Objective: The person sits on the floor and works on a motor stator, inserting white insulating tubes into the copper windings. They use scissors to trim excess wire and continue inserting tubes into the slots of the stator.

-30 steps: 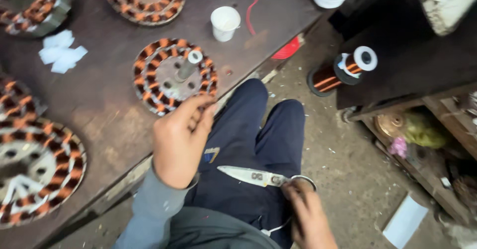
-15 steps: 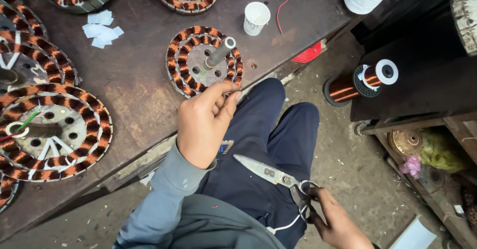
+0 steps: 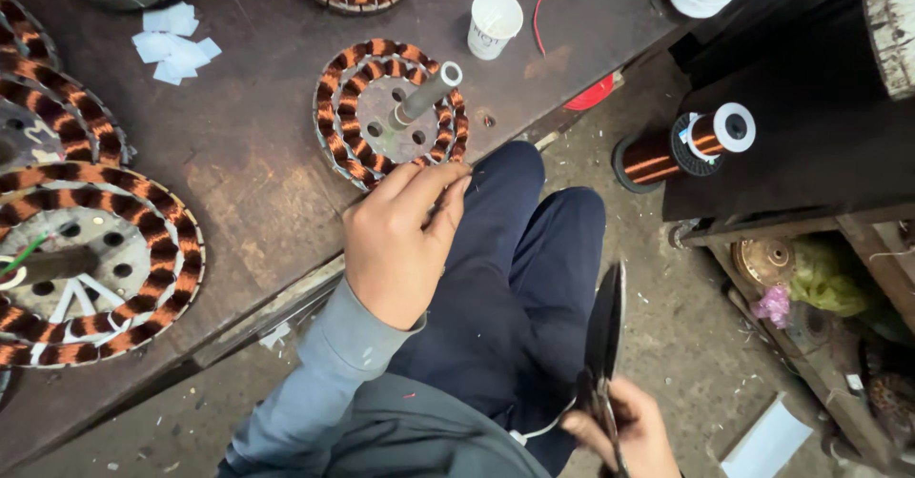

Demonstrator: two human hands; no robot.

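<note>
Dim, even workshop light, soft shadows.
Wide-angle bending at the edges; the dark steel scissors (image 3: 604, 330) look slightly motion-blurred, the centre stays sharp.

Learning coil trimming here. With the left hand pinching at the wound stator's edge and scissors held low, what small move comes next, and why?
Probably raise the scissors in the right hand toward the left hand: it pinches at the stator rim, and the blades hang far below.

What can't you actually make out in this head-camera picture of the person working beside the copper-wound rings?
- Left hand: its fingertips pinch at the wound ring edge; anything held is too thin to see.
- Right hand: cut off by the bottom edge, so its grip on the scissors is partly hidden.
- Scissors: blades seen edge-on; open or closed unclear.
</note>
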